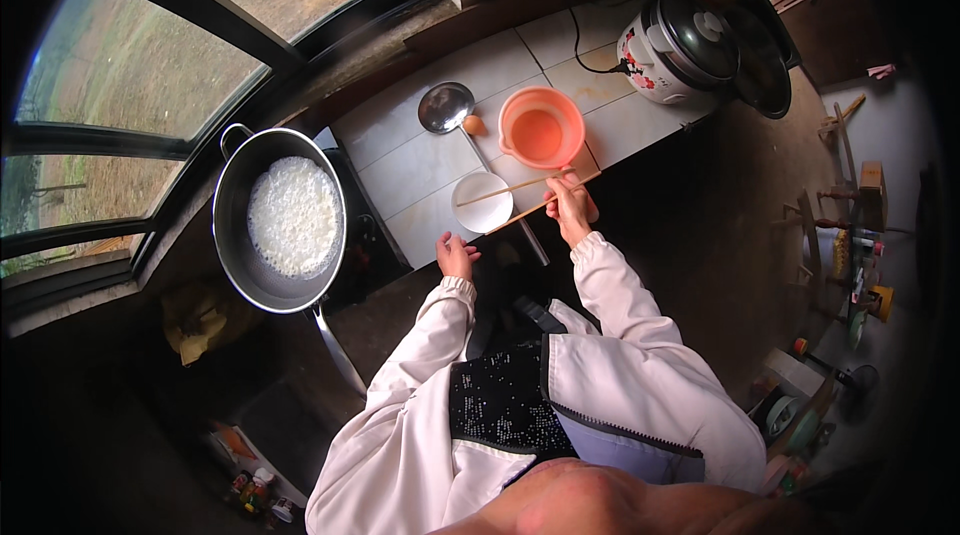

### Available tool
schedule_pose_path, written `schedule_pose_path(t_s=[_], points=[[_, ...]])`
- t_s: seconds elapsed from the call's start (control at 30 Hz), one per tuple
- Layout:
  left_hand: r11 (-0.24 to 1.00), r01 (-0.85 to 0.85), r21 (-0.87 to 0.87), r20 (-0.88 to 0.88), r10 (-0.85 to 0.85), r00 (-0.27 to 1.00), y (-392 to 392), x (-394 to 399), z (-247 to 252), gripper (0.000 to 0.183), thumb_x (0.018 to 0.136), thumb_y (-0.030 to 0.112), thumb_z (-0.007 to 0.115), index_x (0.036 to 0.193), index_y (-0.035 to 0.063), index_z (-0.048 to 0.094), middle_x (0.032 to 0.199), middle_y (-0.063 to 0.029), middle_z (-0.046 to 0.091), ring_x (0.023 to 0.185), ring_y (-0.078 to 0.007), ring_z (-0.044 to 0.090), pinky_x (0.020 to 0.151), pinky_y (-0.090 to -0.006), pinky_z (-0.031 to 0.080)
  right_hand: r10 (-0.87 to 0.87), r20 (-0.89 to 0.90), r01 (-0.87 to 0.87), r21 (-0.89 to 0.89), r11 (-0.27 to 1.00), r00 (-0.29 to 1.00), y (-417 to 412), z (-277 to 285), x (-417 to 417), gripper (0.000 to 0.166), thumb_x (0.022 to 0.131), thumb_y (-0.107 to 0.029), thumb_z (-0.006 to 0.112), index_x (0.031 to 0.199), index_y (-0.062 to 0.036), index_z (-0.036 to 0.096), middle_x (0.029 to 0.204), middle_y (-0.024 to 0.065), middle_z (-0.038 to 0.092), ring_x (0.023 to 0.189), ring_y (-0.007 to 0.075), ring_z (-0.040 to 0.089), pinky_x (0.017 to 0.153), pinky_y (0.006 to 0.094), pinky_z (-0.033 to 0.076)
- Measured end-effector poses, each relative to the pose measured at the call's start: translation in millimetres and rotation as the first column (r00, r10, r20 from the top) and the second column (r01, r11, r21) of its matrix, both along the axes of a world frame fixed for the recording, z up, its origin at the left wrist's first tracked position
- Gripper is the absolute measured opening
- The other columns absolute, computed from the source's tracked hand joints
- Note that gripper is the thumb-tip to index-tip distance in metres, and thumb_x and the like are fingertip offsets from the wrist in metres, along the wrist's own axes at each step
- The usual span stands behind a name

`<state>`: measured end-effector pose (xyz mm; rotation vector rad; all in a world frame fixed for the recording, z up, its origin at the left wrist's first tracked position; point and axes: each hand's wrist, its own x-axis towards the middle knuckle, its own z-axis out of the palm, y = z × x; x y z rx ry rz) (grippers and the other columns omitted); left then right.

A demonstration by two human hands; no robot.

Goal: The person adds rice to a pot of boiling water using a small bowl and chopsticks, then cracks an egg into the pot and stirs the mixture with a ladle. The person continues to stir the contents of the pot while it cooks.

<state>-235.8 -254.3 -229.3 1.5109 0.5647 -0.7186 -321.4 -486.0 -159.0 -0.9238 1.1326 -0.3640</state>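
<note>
My right hand [571, 206] is closed around a pair of wooden chopsticks [525, 213], spread apart. One chopstick reaches over the white bowl [480, 216]; the other passes by the bowl's near rim. Just below that rim, at the counter's front edge, my left hand [454, 257] holds nothing, its fingers slightly bent and apart. A metal ladle [445, 107] lies beyond the bowl, and its handle runs behind it towards me. Beside the ladle's head rests a brown egg [474, 125]. An orange plastic jug [541, 128] stands just beyond my right hand.
On the left, a deep long-handled pan [280, 295] holds white, frothy, bubbling contents [294, 218]. A rice cooker [660, 55] with a plugged-in cord stands at the right end of the tiled counter [405, 160]. Windows [142, 55] border the left side.
</note>
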Motion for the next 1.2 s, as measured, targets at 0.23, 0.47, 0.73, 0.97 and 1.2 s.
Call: schedule_pose_path(t_s=[0.23,0.47,0.73,0.97,1.2], points=[[0.973,0.109,0.202,0.558,-0.206,0.804,-7,80,3,0.034,0.094,0.016,0.065,0.123,0.0006,0.058,0.088,-0.0058,0.059,0.07,-0.0154,0.056,0.067,-0.0297,0.051,-0.049,0.018,0.049,-0.005,0.999,0.999,4,37,-25,0.033,0.094,-0.015,0.063,0.124,-0.0013,0.067,0.073,0.0041,0.062,0.047,0.0051,0.047,0.04,0.0198,0.038],[0.517,0.302,0.801,0.515,-0.852,0.094,-128,167,50,0.058,0.077,0.025,0.083,0.13,0.0176,0.06,0.122,-0.0116,0.055,0.11,-0.0322,0.055,0.092,-0.0438,0.048,-0.198,0.134,0.217,-0.144,0.966,0.971,-21,69,-83,0.021,0.101,-0.02,0.06,0.105,-0.0012,0.068,0.067,-0.0006,0.056,0.047,0.0059,0.045,0.043,0.0206,0.032],[0.112,-0.009,0.994,0.086,-0.805,-0.587,-185,190,16,0.028,0.087,0.024,0.063,0.115,0.0199,0.067,0.118,-0.0014,0.056,0.111,-0.0231,0.051,0.086,-0.0377,0.041,-0.33,0.142,0.35,-0.148,0.925,0.933,-24,88,-115,0.02,0.101,-0.02,0.059,0.104,-0.0033,0.068,0.067,-0.0014,0.055,0.05,0.0054,0.044,0.045,0.0198,0.032],[-0.042,-0.066,0.997,-0.076,-0.722,-0.688,-194,197,0,0.015,0.085,0.022,0.062,0.096,0.016,0.069,0.094,-0.0007,0.066,0.105,-0.0219,0.054,0.085,-0.0362,0.041,-0.329,0.142,0.348,-0.136,0.928,0.933,-32,81,-117,0.02,0.101,-0.021,0.06,0.104,-0.0038,0.068,0.069,-0.0012,0.055,0.051,0.0062,0.044,0.046,0.0203,0.033],[0.401,0.396,0.826,0.511,-0.829,-0.228,-182,194,31,0.027,0.085,0.021,0.065,0.11,0.0151,0.071,0.093,-0.0092,0.069,0.094,-0.0286,0.06,0.083,-0.0405,0.047,-0.346,0.175,0.364,-0.085,0.928,0.922,-43,84,-109,0.02,0.101,-0.02,0.059,0.103,-0.0031,0.069,0.068,-0.0013,0.054,0.051,0.0065,0.043,0.046,0.0203,0.033]])
